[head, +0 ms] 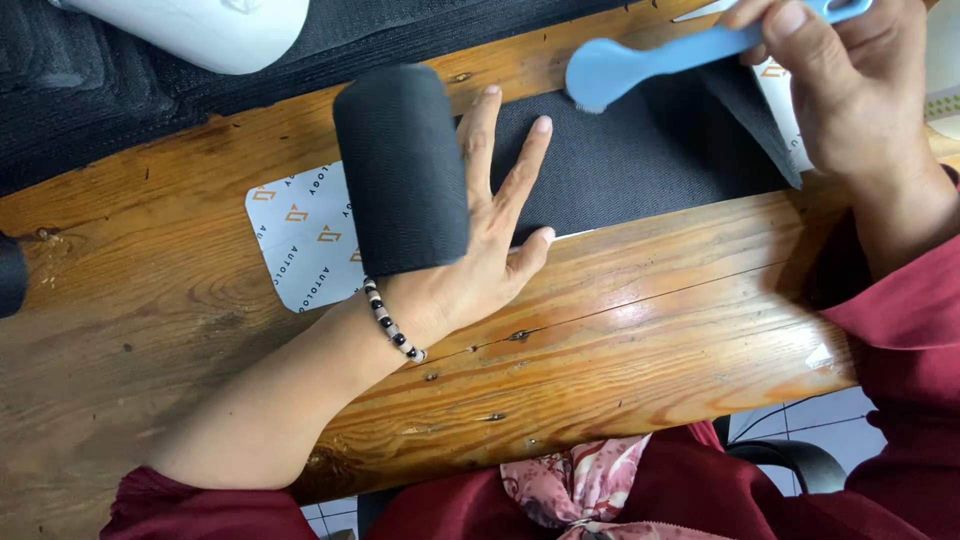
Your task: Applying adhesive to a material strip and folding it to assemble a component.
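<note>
The wooden table point(640, 330) carries all items. A dark fabric strip point(640, 165) lies flat on it, long axis running left to right, partly over a white backing sheet point(300, 235). At the strip's left end sits the dark fabric roll point(402, 170), its cylinder axis pointing away from the person. The left hand point(480, 240) lies spread, palm down, fingers extended across the strip just beside the roll. The right hand point(850, 85) pinches the handle of a light blue spatula-shaped tool point(650, 60); its long axis runs left-right, rounded end pointing left over the strip.
</note>
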